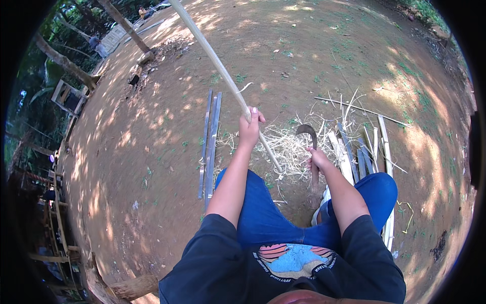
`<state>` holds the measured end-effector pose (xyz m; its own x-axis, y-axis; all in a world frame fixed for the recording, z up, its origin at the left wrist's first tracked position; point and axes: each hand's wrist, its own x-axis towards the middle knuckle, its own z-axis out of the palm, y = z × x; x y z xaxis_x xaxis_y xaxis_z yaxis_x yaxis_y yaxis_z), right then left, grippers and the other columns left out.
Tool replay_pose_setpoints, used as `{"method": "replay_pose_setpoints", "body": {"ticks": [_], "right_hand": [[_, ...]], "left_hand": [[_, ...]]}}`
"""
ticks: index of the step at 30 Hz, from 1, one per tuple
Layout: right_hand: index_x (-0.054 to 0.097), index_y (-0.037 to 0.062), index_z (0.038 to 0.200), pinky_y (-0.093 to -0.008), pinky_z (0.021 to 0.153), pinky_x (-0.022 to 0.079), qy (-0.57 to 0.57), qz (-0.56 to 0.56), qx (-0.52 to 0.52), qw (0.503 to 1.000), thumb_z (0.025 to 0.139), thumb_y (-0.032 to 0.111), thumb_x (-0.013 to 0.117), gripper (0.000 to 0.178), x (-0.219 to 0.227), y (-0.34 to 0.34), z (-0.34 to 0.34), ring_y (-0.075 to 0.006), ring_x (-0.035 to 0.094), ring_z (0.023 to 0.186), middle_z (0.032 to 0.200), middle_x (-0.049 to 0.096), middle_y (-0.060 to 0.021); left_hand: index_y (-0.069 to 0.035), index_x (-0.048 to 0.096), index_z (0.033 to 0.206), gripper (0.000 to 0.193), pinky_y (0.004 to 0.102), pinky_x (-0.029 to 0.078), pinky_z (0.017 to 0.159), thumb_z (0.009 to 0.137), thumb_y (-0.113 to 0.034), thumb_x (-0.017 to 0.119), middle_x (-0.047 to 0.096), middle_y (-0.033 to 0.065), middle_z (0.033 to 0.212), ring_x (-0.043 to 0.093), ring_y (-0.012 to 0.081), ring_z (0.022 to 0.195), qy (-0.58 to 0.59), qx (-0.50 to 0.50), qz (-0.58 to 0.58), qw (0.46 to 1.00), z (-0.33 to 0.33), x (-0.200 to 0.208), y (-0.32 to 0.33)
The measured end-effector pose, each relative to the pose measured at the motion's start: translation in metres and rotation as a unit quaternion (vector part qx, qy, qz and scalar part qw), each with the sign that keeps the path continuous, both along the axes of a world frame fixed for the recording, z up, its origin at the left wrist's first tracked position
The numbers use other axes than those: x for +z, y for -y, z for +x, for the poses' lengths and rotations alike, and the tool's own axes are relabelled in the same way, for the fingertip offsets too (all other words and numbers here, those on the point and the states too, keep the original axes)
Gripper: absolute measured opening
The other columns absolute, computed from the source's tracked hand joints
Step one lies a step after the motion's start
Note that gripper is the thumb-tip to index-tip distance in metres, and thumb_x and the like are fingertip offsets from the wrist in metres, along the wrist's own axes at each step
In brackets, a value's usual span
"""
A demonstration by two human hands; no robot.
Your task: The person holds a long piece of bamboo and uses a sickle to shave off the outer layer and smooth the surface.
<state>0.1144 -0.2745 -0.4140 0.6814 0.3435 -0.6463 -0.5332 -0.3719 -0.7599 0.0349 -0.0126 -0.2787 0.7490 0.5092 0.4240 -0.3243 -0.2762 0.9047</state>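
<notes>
My left hand (248, 130) is closed around a long pale wooden pole (215, 60). The pole slants from the far upper left down to the shavings between my knees, and a thin curl of wood sticks out from it above my hand. In front of my right knee, my right hand (317, 158) grips a sickle (314, 139). Its dark hooked blade points up and curves to the left, apart from the pole. Pale shavings (288, 147) lie heaped on the ground beneath both hands.
Long split strips (211, 147) lie left of my left knee. More pale and grey strips (386, 147) are beside my right knee, with a thin stick (362, 110) beyond them. Tree trunks (124, 25), a wooden frame (68, 98) and two distant people are at the far left.
</notes>
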Motion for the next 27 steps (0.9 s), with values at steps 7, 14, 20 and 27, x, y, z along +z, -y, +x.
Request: {"method": "replay_pose_setpoints", "body": {"ticks": [7, 14, 20, 27], "right_hand": [[0.059, 0.0044, 0.097, -0.0326, 0.054, 0.049, 0.071, -0.011, 0.006, 0.997, 0.1, 0.027, 0.048, 0.025, -0.007, 0.006, 0.008, -0.0159, 0.058, 0.057, 0.069, 0.057, -0.0043], [0.049, 0.0083, 0.086, -0.034, 0.05, 0.053, 0.04, 0.125, -0.041, 0.99, 0.103, 0.037, 0.046, 0.033, 0.059, -0.023, -0.002, -0.0165, 0.058, 0.053, 0.067, 0.052, -0.0023], [0.05, 0.0069, 0.089, -0.031, 0.048, 0.051, 0.076, 0.158, -0.021, 0.984, 0.101, 0.037, 0.049, 0.033, 0.092, -0.024, 0.01, -0.0149, 0.055, 0.05, 0.069, 0.055, -0.0042], [0.053, 0.0063, 0.087, -0.0321, 0.049, 0.051, 0.138, 0.13, 0.021, 0.982, 0.095, 0.033, 0.064, 0.03, 0.11, -0.053, 0.008, -0.0143, 0.057, 0.052, 0.065, 0.052, -0.0031]], "left_hand": [[-0.003, 0.062, 0.09, 0.042, 0.0411, 0.049, 0.075, 0.1, -0.042, 0.053, 0.065, 0.0144, 0.08, 0.065, 0.0268, 0.08, -0.224, -0.019, 0.185, 0.957, -0.002, -0.037, -0.003], [-0.005, 0.034, 0.147, 0.096, 0.0442, 0.042, 0.106, 0.082, -0.07, 0.062, 0.041, 0.0309, 0.142, 0.044, 0.0381, 0.134, -0.359, -0.19, 0.317, 0.857, -0.031, -0.019, -0.022], [-0.011, -0.016, 0.155, 0.148, 0.0508, 0.024, 0.12, 0.054, -0.101, 0.043, 0.005, 0.0286, 0.16, 0.022, 0.0438, 0.146, -0.03, -0.239, -0.119, 0.963, -0.037, 0.131, -0.085], [-0.008, 0.031, 0.138, 0.085, 0.0368, 0.056, 0.086, 0.085, -0.068, 0.059, 0.055, 0.0273, 0.129, 0.067, 0.0322, 0.099, 0.14, -0.064, -0.05, 0.987, 0.009, 0.263, -0.133]]}}
